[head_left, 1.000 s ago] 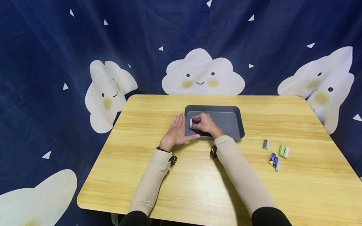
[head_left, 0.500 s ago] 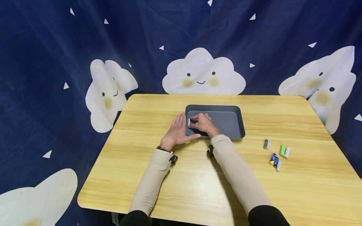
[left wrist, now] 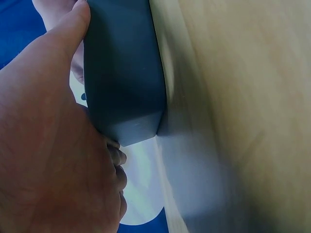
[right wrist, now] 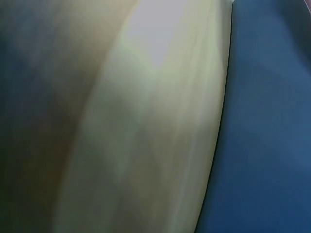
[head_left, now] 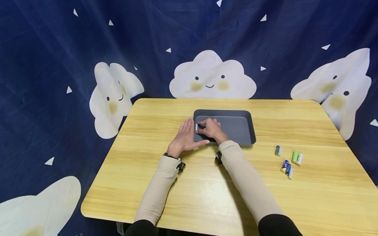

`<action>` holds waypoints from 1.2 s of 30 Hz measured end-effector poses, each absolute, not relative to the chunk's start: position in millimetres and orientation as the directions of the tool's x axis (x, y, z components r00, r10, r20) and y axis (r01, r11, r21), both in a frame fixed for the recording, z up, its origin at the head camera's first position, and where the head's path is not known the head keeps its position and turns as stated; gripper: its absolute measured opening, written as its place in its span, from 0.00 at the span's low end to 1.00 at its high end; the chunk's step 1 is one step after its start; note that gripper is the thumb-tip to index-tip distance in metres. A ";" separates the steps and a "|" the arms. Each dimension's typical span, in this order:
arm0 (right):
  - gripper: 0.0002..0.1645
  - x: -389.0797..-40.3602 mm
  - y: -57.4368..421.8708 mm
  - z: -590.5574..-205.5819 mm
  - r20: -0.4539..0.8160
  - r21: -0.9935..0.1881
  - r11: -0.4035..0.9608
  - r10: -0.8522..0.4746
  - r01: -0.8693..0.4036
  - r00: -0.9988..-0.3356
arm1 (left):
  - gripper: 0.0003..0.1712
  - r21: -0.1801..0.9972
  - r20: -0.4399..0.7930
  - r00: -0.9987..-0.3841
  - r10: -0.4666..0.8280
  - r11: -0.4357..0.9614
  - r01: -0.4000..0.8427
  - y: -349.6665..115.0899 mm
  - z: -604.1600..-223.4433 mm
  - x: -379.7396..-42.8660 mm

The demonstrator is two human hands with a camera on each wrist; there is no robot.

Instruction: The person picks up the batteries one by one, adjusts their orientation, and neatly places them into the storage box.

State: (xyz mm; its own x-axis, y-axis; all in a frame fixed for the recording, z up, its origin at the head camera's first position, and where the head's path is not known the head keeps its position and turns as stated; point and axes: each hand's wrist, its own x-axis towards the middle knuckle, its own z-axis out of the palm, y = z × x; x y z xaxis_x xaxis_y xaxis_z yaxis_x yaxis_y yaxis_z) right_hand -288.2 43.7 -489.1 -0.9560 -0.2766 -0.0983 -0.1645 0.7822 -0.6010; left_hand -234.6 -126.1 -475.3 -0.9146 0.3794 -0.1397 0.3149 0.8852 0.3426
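A shallow dark grey tray [head_left: 236,126] lies toward the back of the table in the head view. Inside it, along the left wall, a small white battery [head_left: 196,127] is pinched between the thumb and finger of my right hand [head_left: 212,127]. My left hand [head_left: 183,137] rests against the tray's front left corner, fingers straight along the left side and thumb stretched across the front rim. From the left wrist, that hand [left wrist: 53,141] is seen touching the tray's outer wall [left wrist: 126,63]. The right wrist view has only the tray wall [right wrist: 262,126] and table, with the right hand's grip hidden.
To the right on the wooden table [head_left: 189,196] lie several batteries in small groups: a dark green one [head_left: 277,150] beside a white one, a bright green one [head_left: 295,156] by another white one, and a blue-and-gold one [head_left: 284,166] in a group nearer the front. A blue curtain [head_left: 147,39] hangs behind.
My right hand has shifted slightly left with the white battery, bringing it close to the tray's left wall. The left hand stays where it was.
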 end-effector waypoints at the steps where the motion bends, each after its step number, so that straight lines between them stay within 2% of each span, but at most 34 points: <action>1: 0.36 -288.1 43.7 -489.2 -0.098 -0.598 0.784 -0.277 -0.166 -0.956 | 0.71 0.343 -0.139 -0.914 0.380 0.885 0.315 -126.2 -475.3 -234.5; 10: 0.41 -285.3 49.0 -483.1 -0.105 -0.605 0.776 -0.299 -0.178 -0.948 | 0.71 0.336 -0.157 -0.907 0.390 0.885 0.322 -126.8 -477.7 -236.9; 20: 0.33 -278.2 73.4 -466.2 -0.009 -0.706 0.671 -0.329 -0.227 -0.944 | 0.72 0.309 -0.145 -0.913 0.381 0.894 0.324 -125.9 -477.4 -236.7; 36: 0.24 -244.9 149.1 -416.2 0.114 -0.694 0.663 -0.282 -0.280 -0.952 | 0.73 0.319 -0.137 -0.918 0.372 0.894 0.314 -124.8 -479.0 -237.4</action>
State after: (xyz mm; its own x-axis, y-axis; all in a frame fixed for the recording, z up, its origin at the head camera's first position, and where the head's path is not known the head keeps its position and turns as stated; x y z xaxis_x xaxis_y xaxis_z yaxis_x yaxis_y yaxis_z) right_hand -244.9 149.1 -416.2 -0.9525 -0.2824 0.1140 -0.2797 0.6630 -0.6944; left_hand -237.4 -124.8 -479.0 -0.9182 0.3717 -0.1369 0.3144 0.8942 0.3188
